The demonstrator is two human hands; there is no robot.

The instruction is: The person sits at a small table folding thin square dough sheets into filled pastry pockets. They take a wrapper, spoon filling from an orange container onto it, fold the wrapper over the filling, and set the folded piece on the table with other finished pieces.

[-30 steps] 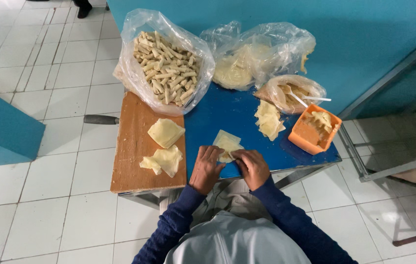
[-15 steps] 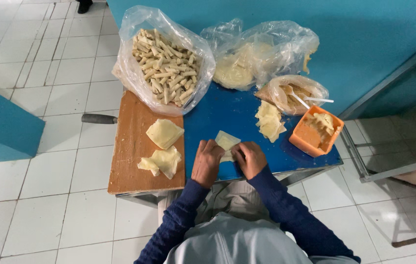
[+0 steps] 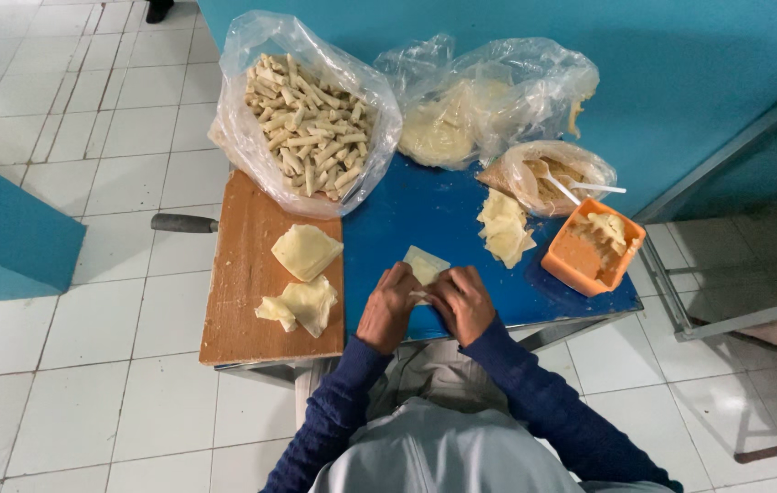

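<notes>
1. Your left hand point(image 3: 389, 306) and right hand point(image 3: 463, 301) sit side by side on the blue table point(image 3: 425, 210), near its front edge, fingers curled down onto the lower edge of a pale square dough wrapper point(image 3: 426, 266).
2. Both hands press on that wrapper; its far corner lies flat and uncovered beyond your fingertips.
3. Left of your hands, a wooden cutting board point(image 3: 242, 274) carries two small stacks of wrappers point(image 3: 304, 251).
4. A dark handle point(image 3: 184, 223) pokes out past the board's left edge.
5. At the back, a clear plastic bag of finished rolls point(image 3: 302, 114) stands open.
6. To your right lie a loose pile of wrappers point(image 3: 505, 226) and an orange tub point(image 3: 592, 248), just beside each other.
7. Behind them sit another bag of dough sheets point(image 3: 461, 119) and a smaller bag with a spoon point(image 3: 557, 173).
</notes>
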